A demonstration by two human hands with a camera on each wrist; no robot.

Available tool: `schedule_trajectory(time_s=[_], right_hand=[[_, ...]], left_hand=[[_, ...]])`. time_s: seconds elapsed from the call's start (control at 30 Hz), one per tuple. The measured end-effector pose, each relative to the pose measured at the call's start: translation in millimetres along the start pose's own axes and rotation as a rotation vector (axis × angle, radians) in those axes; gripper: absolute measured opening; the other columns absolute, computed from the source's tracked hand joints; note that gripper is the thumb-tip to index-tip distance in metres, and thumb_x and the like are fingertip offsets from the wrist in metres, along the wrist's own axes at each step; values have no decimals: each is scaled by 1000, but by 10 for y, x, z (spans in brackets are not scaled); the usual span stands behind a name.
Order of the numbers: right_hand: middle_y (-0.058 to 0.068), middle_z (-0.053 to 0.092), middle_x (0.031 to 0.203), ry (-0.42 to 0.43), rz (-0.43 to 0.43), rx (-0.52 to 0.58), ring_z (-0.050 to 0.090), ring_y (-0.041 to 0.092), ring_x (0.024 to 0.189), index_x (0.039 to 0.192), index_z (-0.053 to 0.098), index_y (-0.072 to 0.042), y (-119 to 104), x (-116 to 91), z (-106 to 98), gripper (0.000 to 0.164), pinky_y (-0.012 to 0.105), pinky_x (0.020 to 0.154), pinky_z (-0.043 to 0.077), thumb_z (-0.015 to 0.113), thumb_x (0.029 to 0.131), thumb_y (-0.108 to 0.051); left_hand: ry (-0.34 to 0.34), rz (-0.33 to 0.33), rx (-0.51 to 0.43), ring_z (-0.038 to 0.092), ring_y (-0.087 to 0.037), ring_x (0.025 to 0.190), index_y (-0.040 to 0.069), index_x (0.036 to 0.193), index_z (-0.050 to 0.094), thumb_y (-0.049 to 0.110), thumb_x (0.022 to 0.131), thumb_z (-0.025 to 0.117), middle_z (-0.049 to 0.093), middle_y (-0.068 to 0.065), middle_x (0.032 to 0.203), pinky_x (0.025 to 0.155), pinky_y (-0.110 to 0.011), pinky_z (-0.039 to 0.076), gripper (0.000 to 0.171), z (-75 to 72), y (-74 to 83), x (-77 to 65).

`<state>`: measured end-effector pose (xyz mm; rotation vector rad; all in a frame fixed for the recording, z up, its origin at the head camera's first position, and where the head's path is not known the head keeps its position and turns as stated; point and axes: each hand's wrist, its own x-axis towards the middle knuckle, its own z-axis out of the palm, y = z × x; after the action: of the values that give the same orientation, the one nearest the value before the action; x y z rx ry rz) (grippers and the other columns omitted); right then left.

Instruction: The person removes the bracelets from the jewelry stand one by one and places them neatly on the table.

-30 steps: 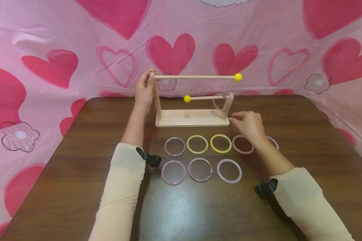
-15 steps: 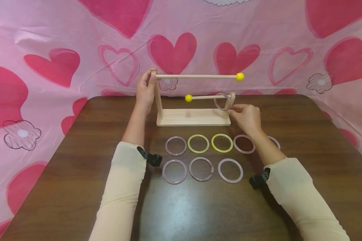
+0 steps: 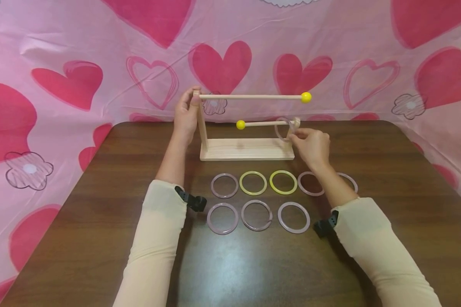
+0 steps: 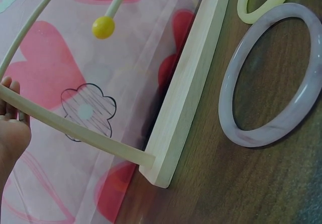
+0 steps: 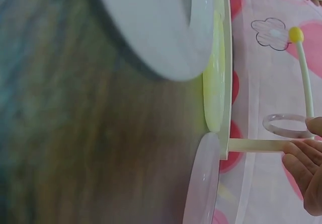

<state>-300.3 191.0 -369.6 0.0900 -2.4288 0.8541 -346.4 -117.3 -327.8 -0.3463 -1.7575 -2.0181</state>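
My left hand grips the top of the left post of a pale wooden bangle stand. A long upper rod with a yellow ball end points right from that post. From the shorter right post, a lower rod points left, also ball-tipped. A pale purple bangle hangs around this lower rod near its post. My right hand pinches the edge of that bangle between thumb and fingers. In the right wrist view, the thumb touches the bangle's near side.
Several bangles lie flat in two rows before the stand on the brown table. A light yellow bangle and a brighter yellow bangle lie among purple ones. My right forearm partly covers the rightmost bangle. A pink heart-patterned cloth hangs behind.
My right hand has risen from beside the base's right end to the hanging bangle and taken hold of its edge. The left hand keeps its grip on the post.
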Motion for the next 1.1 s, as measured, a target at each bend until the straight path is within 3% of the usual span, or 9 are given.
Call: schedule_trajectory(time_s=[0.13, 0.33, 0.47, 0.83, 1.1], right_hand=[[10, 69, 84, 11, -14, -9, 64, 27, 64, 90, 74, -3, -37, 13, 7, 22, 35, 52, 45, 71, 81, -22], [12, 69, 82, 41, -9, 4, 66, 31, 77, 90, 74, -1, -37, 31, 21, 17, 42, 65, 49, 70, 81, -15], [13, 68, 82, 48, -8, 18, 66, 32, 78, 89, 73, 0, -41, 33, 23, 16, 43, 67, 49, 70, 81, -13], [11, 68, 82, 63, -17, -10, 66, 30, 81, 87, 74, -1, 6, 35, 32, 14, 42, 69, 48, 72, 81, -14], [12, 68, 82, 90, -37, 8, 67, 29, 76, 88, 74, -1, -22, 34, 30, 15, 41, 66, 50, 71, 81, -14]], left_hand=[[-3, -8, -2, 50, -26, 103, -3, 118, 53, 22, 89, 51, 59, 6, 92, 90, -25, 39, 39, 0, 9, -1], [-9, -2, 2, 51, -23, 101, -4, 119, 52, 25, 88, 51, 59, 7, 92, 89, -25, 39, 42, 9, 20, -5], [-6, -1, -2, 50, -28, 103, -3, 119, 53, 23, 90, 51, 59, 8, 89, 89, -25, 39, 39, 6, 15, 1], [0, -2, -14, 51, -26, 99, -3, 116, 54, 16, 93, 50, 59, 9, 89, 88, -24, 39, 30, 9, 8, 3], [-7, 5, -7, 50, -29, 100, -5, 118, 52, 21, 90, 51, 58, 9, 89, 88, -25, 39, 39, 3, 8, -4]])
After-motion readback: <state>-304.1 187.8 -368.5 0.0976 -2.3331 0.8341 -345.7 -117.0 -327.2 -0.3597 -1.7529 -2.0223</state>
